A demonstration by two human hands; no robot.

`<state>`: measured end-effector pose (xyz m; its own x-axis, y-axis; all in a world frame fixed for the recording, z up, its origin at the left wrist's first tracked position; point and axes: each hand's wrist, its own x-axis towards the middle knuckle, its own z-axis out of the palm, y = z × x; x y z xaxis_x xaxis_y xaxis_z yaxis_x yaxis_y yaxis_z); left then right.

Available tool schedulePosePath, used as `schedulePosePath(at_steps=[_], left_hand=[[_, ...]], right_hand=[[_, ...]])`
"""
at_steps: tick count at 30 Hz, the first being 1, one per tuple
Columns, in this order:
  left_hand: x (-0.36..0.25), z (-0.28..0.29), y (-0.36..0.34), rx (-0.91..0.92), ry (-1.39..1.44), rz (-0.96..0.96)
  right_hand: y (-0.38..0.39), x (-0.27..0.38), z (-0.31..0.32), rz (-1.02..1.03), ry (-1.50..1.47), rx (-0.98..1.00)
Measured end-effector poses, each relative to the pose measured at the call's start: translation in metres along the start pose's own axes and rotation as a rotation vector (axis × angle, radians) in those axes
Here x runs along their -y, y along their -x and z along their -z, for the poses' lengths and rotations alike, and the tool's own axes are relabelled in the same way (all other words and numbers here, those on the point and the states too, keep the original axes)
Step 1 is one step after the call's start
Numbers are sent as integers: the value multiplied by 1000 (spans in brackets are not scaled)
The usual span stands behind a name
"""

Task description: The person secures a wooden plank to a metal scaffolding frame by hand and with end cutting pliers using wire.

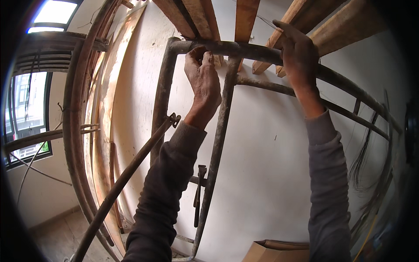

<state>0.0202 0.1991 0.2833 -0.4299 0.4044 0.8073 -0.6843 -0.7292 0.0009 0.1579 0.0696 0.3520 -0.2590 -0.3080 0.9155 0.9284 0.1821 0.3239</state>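
Both my arms reach up to the dark top tube (251,51) of a metal scaffold frame. My left hand (203,81) is closed in a pinch just under this tube, near its left corner; what its fingertips hold, if anything, is hidden. Farther right, my right hand (300,56) is bent over the same tube, its fingers partly hidden. Thin wire (265,21) sticks out to the left from its fingertips. Below, between my forearms, a pair of pincers (200,187) hangs by its jaws on a short crossbar of the frame.
Several wooden beams (246,19) run overhead above the tube. A diagonal brace pole (126,181) slants up at the left. Long boards (115,87) lean by the wall near a window (30,109). Dark wires (363,153) hang at the right. A cardboard box (277,253) stands below.
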Motion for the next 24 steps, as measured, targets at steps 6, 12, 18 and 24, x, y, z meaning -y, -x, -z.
schedulePosePath(at_steps=[6,12,18,24], left_hand=[[1,8,23,260,-71,72],[38,28,-17,386,-126,344],[63,24,-38,404,173,413],[84,12,-57,479,315,460]], right_hand=[[-30,-5,-1,332,236,-52],[-52,14,5,497,428,-16],[-71,18,-1,659,542,-10],[-93,18,-20,319,655,138]])
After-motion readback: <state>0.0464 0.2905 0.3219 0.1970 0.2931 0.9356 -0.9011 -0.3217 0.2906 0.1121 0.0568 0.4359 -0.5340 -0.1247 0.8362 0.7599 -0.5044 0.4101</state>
